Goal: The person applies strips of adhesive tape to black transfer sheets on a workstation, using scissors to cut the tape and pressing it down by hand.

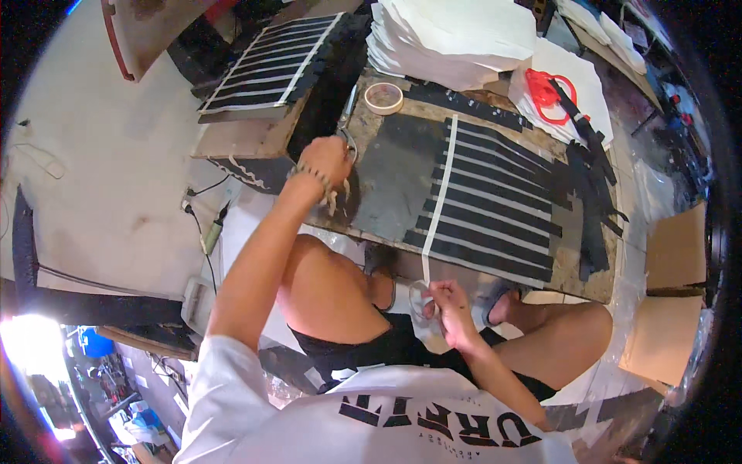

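Observation:
At the left side of the low table, my left hand (328, 159) is closed around the handles of a pair of scissors (349, 108), whose blades point away from me. My right hand (452, 308) is closed on a roll of masking tape (421, 300) below the table's near edge. From that roll a pale tape strip (440, 193) runs up across the left ends of several black strips (495, 203). These strips lie side by side with gaps on a dark grey sheet (398, 158).
Another tape roll (383, 98) lies near the far edge. A stack of white sheets (452, 39) stands behind, with red-handled scissors (550, 94) to its right. Loose black scraps (591, 205) lie at right. At left, a wooden box (243, 138) carries a taped strip panel (270, 66).

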`<control>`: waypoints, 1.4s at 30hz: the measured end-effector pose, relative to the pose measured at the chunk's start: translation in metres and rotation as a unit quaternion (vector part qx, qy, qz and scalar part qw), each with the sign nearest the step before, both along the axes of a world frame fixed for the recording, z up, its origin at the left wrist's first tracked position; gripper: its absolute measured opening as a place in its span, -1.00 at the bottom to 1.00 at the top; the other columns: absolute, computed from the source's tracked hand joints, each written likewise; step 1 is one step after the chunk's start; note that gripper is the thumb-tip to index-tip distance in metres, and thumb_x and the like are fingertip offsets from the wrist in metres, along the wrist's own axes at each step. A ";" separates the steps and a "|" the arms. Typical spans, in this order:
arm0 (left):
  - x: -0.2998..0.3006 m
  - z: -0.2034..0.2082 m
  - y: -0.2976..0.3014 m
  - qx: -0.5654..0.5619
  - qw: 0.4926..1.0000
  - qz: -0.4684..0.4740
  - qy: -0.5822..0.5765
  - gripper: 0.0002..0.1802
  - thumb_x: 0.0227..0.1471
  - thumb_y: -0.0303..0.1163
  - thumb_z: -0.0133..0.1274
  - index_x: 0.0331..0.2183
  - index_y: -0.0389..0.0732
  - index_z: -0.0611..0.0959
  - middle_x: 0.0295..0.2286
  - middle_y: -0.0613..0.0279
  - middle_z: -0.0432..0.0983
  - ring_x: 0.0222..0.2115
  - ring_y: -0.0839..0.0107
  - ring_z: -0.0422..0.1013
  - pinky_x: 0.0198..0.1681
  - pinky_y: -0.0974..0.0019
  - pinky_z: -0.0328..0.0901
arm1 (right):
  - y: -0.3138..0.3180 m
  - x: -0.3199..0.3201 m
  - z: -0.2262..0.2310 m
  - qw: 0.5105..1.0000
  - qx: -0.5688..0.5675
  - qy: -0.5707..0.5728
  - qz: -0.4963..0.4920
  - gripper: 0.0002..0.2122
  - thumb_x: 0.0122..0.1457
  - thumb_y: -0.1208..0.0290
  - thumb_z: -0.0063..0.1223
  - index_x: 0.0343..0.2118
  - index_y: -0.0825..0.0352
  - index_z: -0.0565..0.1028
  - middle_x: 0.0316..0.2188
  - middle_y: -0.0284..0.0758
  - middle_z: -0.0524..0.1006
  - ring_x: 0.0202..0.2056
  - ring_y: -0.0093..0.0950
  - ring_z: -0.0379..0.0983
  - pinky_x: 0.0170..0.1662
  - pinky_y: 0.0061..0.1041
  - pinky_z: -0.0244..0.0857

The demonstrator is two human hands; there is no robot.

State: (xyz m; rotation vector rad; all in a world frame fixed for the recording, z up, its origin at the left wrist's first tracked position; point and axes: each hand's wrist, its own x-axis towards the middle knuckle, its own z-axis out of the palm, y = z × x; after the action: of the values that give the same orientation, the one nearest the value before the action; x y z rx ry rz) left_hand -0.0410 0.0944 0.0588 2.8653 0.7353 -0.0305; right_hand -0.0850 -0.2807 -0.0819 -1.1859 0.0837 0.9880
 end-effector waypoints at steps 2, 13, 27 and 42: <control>0.023 -0.013 0.029 0.031 0.998 0.022 0.046 -0.70 0.05 -0.25 0.22 -0.26 -0.29 0.76 -0.22 -0.20 0.66 -0.15 -0.10 0.60 -0.04 -0.02 0.50 | -0.002 -0.003 -0.009 0.999 0.033 0.005 0.004 -0.71 0.34 0.31 0.20 -0.05 0.32 0.36 -0.27 -0.22 0.56 -0.39 -0.42 0.52 -0.31 -0.40 0.40; 0.025 -0.041 0.037 -0.076 0.996 0.034 -0.039 -0.53 -0.13 -0.19 0.43 -0.19 -0.20 0.66 -0.21 -0.13 0.66 -0.10 -0.10 0.57 -0.02 -0.03 0.44 | 0.011 0.017 0.018 0.993 0.033 0.087 0.078 -0.39 0.25 0.33 0.26 0.27 0.46 0.25 -0.38 -0.24 0.65 -0.35 -0.45 0.62 -0.22 -0.45 0.49; -0.011 0.003 0.039 -0.214 0.976 0.031 -0.032 -0.35 -0.13 -0.36 0.44 0.02 -0.26 0.59 -0.39 0.09 0.66 -0.35 0.31 0.60 -0.26 0.27 0.44 | 0.021 0.009 0.022 0.981 0.128 0.112 0.098 -0.55 0.38 0.46 0.12 0.28 0.29 0.32 -0.14 -0.19 0.62 -0.17 -0.31 0.65 -0.14 -0.40 0.51; -0.057 0.072 0.016 -0.483 0.796 -0.197 0.307 -0.39 0.01 -0.61 0.25 0.14 -0.39 0.56 -0.15 0.25 0.60 -0.17 0.60 0.45 -0.02 0.47 0.40 | 0.024 -0.004 0.028 0.985 0.138 0.092 0.048 -0.48 0.35 0.52 0.12 0.33 0.28 0.23 -0.12 -0.14 0.60 -0.23 -0.29 0.66 -0.16 -0.34 0.51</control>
State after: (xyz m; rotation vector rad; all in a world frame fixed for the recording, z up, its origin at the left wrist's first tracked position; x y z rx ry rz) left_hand -0.0976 0.1107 0.1308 1.8917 0.0749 -1.0876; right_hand -0.0891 -0.2564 -0.0541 -0.8496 0.0348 1.1532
